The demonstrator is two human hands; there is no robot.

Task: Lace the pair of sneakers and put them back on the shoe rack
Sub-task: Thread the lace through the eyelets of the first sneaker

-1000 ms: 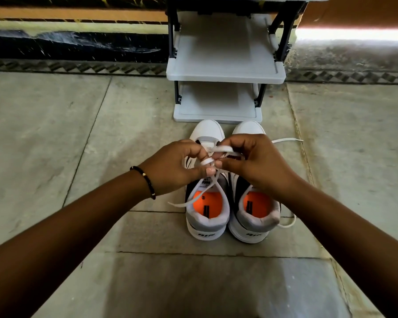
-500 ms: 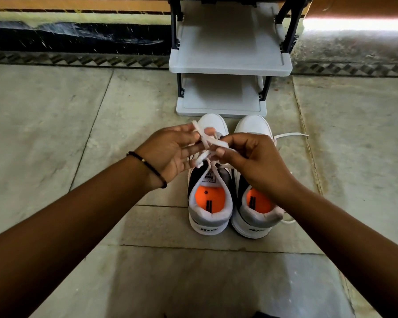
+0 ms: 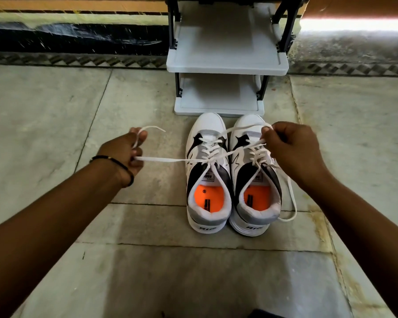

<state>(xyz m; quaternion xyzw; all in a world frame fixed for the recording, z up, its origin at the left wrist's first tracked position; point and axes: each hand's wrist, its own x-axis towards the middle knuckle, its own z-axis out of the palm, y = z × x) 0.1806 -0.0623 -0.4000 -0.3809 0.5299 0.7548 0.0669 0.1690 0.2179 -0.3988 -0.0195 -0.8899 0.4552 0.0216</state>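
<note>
Two white, black and grey sneakers with orange insoles stand side by side on the floor, toes toward the rack: the left sneaker (image 3: 207, 173) and the right sneaker (image 3: 255, 177). A white lace (image 3: 168, 159) of the left sneaker is stretched taut sideways. My left hand (image 3: 126, 152) grips one end out to the left of the shoes. My right hand (image 3: 292, 148) pinches the other end over the right sneaker. The right sneaker's own lace (image 3: 293, 198) hangs loose onto the floor at its right side.
A grey two-shelf shoe rack (image 3: 226, 67) with black posts stands just beyond the sneakers' toes, both visible shelves bare. Stone floor tiles (image 3: 55, 134) spread to both sides. A patterned border and dark wall base (image 3: 78, 40) run along the back.
My hands were together over the left sneaker working the lace. They have pulled apart, left hand going left and right hand going right, drawing the lace tight.
</note>
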